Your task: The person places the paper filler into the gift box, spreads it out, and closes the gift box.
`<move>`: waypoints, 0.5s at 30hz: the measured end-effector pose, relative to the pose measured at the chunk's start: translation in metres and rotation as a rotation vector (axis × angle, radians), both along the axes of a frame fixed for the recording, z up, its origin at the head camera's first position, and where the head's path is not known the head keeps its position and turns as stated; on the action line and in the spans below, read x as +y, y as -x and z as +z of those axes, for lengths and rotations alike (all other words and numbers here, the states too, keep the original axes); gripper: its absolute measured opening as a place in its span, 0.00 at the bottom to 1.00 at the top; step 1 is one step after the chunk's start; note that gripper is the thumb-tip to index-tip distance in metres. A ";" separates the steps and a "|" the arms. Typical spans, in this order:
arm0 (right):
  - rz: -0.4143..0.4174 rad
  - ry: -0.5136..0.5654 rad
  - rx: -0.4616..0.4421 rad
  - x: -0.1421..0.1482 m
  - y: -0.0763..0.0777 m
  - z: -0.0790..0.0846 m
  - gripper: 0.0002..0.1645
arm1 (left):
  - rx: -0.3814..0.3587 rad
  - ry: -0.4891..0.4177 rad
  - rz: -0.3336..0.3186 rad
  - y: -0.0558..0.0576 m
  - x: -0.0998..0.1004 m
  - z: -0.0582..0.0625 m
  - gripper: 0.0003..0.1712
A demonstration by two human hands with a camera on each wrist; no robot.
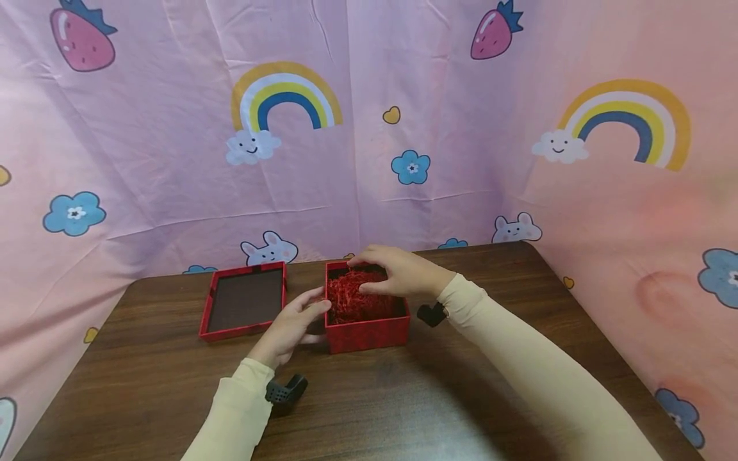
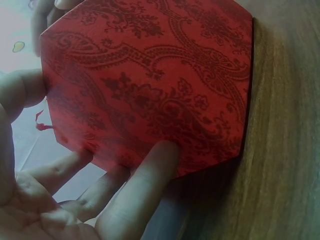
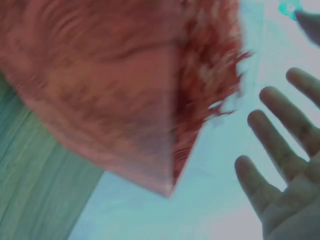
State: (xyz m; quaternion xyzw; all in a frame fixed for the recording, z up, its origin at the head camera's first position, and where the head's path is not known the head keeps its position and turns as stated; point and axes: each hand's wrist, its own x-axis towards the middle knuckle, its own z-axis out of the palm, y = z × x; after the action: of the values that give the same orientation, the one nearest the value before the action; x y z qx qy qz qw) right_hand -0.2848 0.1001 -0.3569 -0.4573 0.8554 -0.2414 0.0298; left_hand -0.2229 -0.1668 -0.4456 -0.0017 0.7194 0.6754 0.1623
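Observation:
A red box (image 1: 369,336) with a dark floral pattern stands without its cover on the table, filled with red shredded paper (image 1: 353,294). My left hand (image 1: 291,323) is at the box's left side, thumb near the rim. In the left wrist view, its extended fingertips touch the patterned wall (image 2: 150,85). Over the box is my right hand (image 1: 403,269), fingers spread and relaxed. The right wrist view shows that hand (image 3: 295,175) with nothing in its fingers, apart from the shreds (image 3: 210,60) that stick up above the rim.
To the left, a shallow red lid (image 1: 242,330) lies with its dark inside facing up. The brown wooden table (image 1: 357,410) meets a printed cloth (image 1: 369,205) at its back and right edges. Black wrist cameras (image 1: 286,390) sit under both wrists.

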 end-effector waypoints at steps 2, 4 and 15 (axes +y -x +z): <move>0.014 -0.007 0.026 -0.003 -0.005 0.000 0.30 | 0.001 0.001 0.001 -0.001 -0.001 -0.001 0.38; 0.028 -0.039 0.054 -0.006 -0.010 -0.003 0.29 | 0.006 -0.001 0.003 -0.001 -0.001 -0.003 0.38; -0.028 -0.255 0.140 -0.016 -0.016 -0.033 0.27 | 0.020 -0.042 -0.003 -0.005 0.002 -0.003 0.39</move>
State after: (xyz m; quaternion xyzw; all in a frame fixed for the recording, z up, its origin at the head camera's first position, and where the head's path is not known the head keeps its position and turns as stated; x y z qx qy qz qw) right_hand -0.2690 0.0837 -0.3904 -0.4536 0.8854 -0.0984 0.0245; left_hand -0.2178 -0.1650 -0.4487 0.0096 0.7066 0.6902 0.1559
